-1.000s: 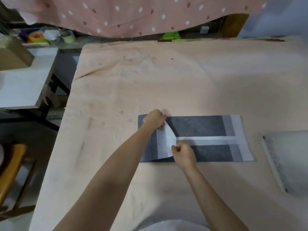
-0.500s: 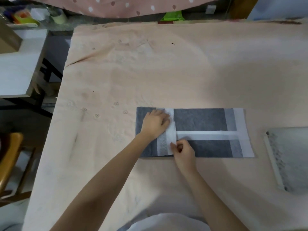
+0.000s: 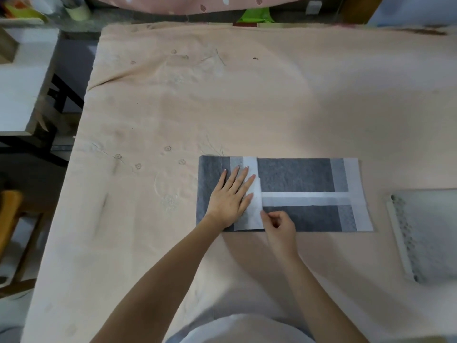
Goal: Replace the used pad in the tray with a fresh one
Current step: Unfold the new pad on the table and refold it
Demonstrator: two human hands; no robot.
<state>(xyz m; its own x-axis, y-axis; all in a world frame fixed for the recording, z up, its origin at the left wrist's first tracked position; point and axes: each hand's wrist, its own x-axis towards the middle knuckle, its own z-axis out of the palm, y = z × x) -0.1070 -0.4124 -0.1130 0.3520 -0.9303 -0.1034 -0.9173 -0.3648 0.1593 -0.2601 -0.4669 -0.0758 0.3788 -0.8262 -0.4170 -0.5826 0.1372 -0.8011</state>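
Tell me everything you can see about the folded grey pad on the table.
The folded grey pad lies flat on the peach cloth-covered table, a long rectangle of dark felt-like panels with white borders: a horizontal strip across the middle and bands near each end. The left hand presses flat on its left part; the right hand pinches the white flap's edge. The tray sits apart, rightward.

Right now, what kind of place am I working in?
Probably a home room or small workshop, not a lab. A peach cloth with embroidered flowers covers the table, spotted pink fabric hangs behind it, and tape rolls sit on a cluttered side shelf.
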